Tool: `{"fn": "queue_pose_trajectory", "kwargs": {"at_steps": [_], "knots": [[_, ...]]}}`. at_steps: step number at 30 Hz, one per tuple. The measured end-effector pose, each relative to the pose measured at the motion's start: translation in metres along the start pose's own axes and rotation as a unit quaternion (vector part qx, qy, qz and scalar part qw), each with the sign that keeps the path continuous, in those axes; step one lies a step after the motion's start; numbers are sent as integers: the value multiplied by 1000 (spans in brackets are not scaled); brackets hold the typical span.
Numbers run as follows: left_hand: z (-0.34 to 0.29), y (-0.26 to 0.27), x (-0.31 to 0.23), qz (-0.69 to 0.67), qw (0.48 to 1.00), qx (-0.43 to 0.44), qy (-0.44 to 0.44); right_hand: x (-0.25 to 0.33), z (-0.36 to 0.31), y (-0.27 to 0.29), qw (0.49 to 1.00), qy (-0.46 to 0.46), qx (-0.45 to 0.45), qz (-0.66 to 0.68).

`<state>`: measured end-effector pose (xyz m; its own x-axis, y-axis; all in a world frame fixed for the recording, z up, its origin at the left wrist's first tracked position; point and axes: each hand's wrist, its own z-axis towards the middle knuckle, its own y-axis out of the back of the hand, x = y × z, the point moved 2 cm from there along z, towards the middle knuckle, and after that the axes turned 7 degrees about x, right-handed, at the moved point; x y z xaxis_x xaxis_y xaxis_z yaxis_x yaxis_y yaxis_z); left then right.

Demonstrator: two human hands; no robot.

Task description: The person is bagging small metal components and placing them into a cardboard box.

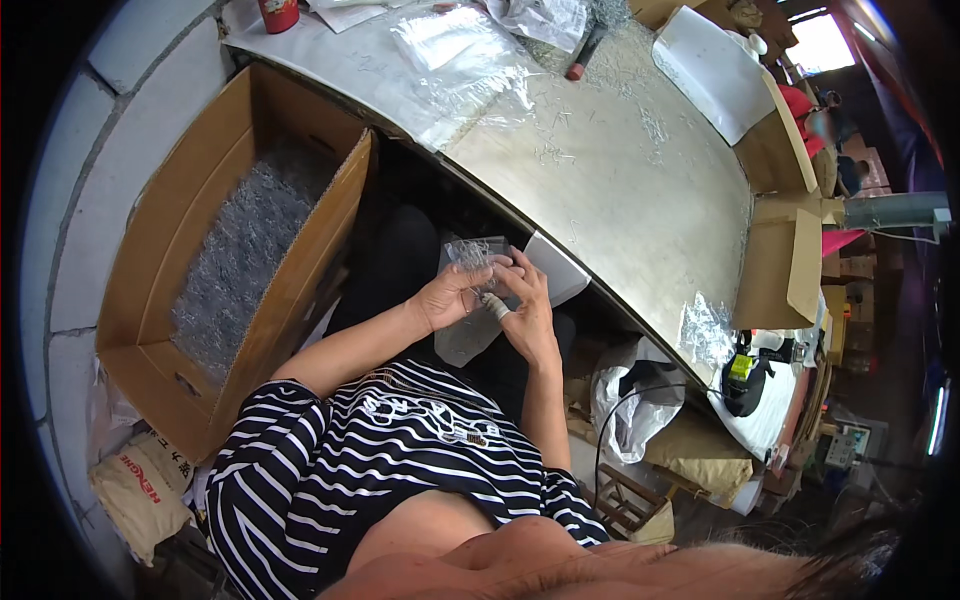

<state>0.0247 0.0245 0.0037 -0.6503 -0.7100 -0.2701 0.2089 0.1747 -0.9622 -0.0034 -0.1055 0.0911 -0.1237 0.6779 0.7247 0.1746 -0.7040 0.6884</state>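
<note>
Over my lap, my left hand (442, 298) is closed on a small clear plastic bag (468, 252) with thin, silvery, wire-like pieces showing in or against it. My right hand (532, 308) meets it from the other side, its bent fingers pinching near the bag's right edge. White wrapping (495, 305) covers part of the right thumb. What exactly lies between the fingertips is partly hidden. Left of my arms stands an open cardboard box (300, 268), holding a heap of similar small silvery pieces (245, 255).
Ahead runs a worktable (600, 190) with loose silvery pieces scattered on it. Clear plastic bags (465, 65), a dark tool with a red end (588, 52) and a red can (279, 14) lie at its far side. Cardboard flaps (780, 260) edge the right. A white sack (635, 410) hangs below.
</note>
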Motion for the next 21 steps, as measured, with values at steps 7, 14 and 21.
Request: {"fn": "queue_pose_trajectory", "kwargs": {"at_steps": [7,14,21], "knots": [[3,14,-10,-57,997,-58,4,-13,-8,3,960,-35,-30,277],[11,-12,1,34,998,-45,41,-29,2,19,975,-33,-65,209],[16,-16,9,159,987,-23,6,-35,-2,15,953,-30,-10,302]]}}
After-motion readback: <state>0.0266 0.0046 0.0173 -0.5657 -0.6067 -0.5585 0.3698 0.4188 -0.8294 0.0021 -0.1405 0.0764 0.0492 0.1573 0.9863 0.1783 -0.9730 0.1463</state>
